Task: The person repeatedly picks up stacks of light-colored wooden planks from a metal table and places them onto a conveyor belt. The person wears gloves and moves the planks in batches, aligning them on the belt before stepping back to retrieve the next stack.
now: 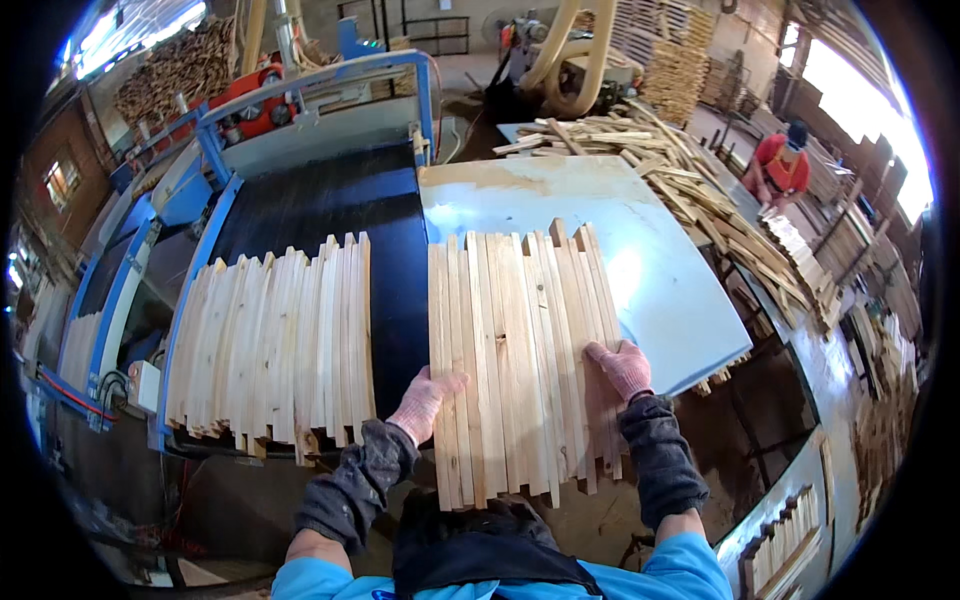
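A row of pale wooden strips, standing side by side with uneven ends, is squeezed between my two gloved hands. My left hand, in a pinkish knit glove, presses on the row's left side. On the opposite side my right hand, gloved alike, grips the outer strips. The far part of the row lies over the smooth grey-white tabletop; its near ends stick out past the front edge towards me. To the left, a second row of wooden strips rests on the black conveyor belt, apart from my hands.
Blue machine framing rises around the belt's far end. A loose heap of wooden strips lies beyond the tabletop at the right. Farther right, a person in red bends over more strips. Another stack of strips sits at the lower right.
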The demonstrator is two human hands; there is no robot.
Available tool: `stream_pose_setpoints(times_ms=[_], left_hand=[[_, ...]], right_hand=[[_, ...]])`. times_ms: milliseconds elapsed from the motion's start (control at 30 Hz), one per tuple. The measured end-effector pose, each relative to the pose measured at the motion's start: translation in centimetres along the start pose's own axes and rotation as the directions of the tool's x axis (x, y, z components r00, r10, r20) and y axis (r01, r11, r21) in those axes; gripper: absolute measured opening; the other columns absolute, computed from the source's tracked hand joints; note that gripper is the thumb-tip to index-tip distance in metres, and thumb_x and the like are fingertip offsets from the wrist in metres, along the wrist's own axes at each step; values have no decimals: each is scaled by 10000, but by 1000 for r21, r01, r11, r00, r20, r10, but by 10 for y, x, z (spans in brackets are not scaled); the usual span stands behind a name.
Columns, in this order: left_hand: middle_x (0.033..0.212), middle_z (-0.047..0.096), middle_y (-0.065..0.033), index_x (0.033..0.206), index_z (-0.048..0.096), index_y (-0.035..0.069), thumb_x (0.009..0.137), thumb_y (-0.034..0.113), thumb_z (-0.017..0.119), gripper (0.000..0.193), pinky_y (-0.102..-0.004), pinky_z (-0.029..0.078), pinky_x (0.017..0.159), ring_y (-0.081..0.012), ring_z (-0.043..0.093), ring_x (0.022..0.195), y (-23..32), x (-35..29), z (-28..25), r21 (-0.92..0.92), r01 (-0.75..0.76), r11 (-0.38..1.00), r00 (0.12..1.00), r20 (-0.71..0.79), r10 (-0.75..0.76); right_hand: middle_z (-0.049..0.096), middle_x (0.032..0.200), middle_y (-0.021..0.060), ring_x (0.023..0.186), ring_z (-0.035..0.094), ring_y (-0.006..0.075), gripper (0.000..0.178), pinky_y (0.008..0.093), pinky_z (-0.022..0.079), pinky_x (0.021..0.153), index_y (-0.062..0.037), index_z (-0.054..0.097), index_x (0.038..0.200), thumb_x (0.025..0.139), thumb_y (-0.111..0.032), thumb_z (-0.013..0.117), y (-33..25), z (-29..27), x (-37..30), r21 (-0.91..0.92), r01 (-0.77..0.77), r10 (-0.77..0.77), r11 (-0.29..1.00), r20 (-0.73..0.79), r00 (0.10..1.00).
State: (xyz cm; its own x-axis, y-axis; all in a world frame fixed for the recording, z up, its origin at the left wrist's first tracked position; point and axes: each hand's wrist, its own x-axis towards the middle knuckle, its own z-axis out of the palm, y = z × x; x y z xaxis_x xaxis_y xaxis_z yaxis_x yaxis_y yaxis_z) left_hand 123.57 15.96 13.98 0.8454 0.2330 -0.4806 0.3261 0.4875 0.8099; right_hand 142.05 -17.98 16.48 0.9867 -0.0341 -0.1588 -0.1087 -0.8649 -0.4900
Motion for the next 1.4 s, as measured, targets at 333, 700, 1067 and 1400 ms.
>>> stream_pose_setpoints(times_ms=[333, 700, 1067, 1400], left_hand=[[1436, 629, -194, 1577, 393, -49, 951, 336, 871, 876, -467, 537, 1125, -303, 631, 1302, 34, 91, -25, 22, -43, 999, 989, -143, 46], [1376, 700, -264, 1440, 664, 10, 974, 587, 679, 741, -485, 536, 1108, -377, 687, 1274, 154, 68, -23, 940, 340, -20, 908, -323, 266], [1783, 346, -111, 1694, 398, 124, 1123, 443, 434, 655, -516, 140, 1356, -329, 291, 1642, 51, 105, -38, 951, 76, -300, 901, 63, 428], [1714, 432, -144, 1669, 418, 98, 1037, 461, 557, 742, -556, 158, 1336, -358, 342, 1596, 46, 102, -35, 950, 83, -302, 829, 103, 549]], right_hand=[[792, 1125, 273, 1072, 772, 402, 871, 462, 589, 973, 66, 747, 1181, 829, -730, 780, -66, 39, 114, -86, 138, -116, 987, 225, 967], [779, 1167, 280, 1144, 752, 412, 877, 464, 579, 1000, 54, 722, 1173, 839, -756, 766, -154, 92, 133, 10, 337, -315, 942, 378, 871], [669, 1416, 211, 1314, 647, 361, 832, 456, 527, 1087, 8, 614, 1413, 896, -624, 771, -184, 88, 129, -149, 625, -600, 766, 181, 779], [459, 1668, 202, 1565, 363, 439, 736, 645, 245, 1261, -112, 524, 1602, 1031, -575, 566, -279, 184, 62, -276, 773, -761, 572, 173, 625]])
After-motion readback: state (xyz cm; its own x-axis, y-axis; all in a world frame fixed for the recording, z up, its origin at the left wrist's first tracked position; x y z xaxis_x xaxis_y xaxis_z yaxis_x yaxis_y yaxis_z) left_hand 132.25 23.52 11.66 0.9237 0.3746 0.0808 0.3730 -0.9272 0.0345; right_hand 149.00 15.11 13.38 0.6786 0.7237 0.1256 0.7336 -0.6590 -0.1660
